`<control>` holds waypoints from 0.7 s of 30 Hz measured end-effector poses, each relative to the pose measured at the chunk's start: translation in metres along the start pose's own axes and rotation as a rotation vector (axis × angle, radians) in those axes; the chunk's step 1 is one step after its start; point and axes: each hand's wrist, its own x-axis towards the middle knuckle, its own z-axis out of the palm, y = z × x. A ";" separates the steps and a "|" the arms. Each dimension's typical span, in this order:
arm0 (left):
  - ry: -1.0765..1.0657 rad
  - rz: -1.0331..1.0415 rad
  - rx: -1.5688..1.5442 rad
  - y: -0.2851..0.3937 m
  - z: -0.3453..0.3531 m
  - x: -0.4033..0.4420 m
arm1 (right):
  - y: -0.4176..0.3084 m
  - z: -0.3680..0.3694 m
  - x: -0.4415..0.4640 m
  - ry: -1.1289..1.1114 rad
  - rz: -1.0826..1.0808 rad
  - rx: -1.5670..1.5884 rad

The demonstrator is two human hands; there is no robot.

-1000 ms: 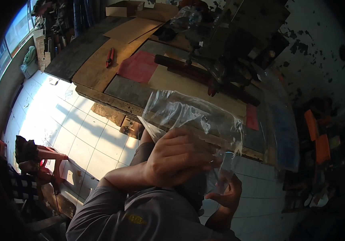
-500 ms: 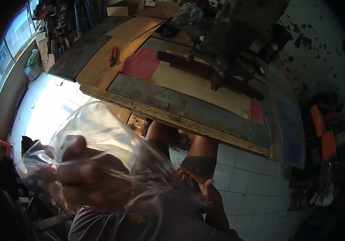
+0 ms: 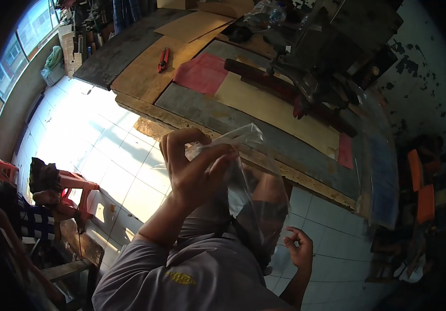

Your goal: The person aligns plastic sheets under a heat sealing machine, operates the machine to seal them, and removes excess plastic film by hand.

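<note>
Plastic (image 3: 258, 181), one clear piece, hangs in the head view from the left hand (image 3: 197, 166), whose thumb and fingers pinch its upper part; it falls to the right of that grip. The right hand (image 3: 300, 249), fingers apart and loosely curled, is just beside the plastic's lower end, below and right of the grip. Beyond the grip stands one worktable (image 3: 197, 103), its top mostly grey, its front edge worn. It bears one cream sheet (image 3: 269, 108), two pink patches (image 3: 202, 73), one at either end of the sheet, and, farther from the grip, one red cutter (image 3: 163, 60). One dark red bar (image 3: 256, 78) runs along the sheet's far side; whether it touches, I cannot tell. Well right of the grip are two orange pieces (image 3: 425, 203). Left of it, one red stool (image 3: 80, 187) stands on pale floor tiles (image 3: 129, 154), partly sunlit; windows (image 3: 26, 39) lie farther left, and far right the wall (image 3: 417, 85) is peeling.
</note>
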 end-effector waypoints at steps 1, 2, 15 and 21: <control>0.018 0.039 -0.093 0.000 0.006 0.000 | -0.003 -0.001 -0.004 -0.048 0.044 -0.031; -0.004 0.116 -0.173 -0.002 0.011 0.003 | -0.007 -0.002 -0.006 -0.104 0.106 -0.118; -0.350 0.622 -0.431 0.035 0.030 0.018 | -0.187 0.017 0.046 0.424 -1.002 -0.212; -0.404 0.573 -0.489 0.032 0.021 0.025 | -0.203 0.011 0.070 0.243 -1.034 -0.315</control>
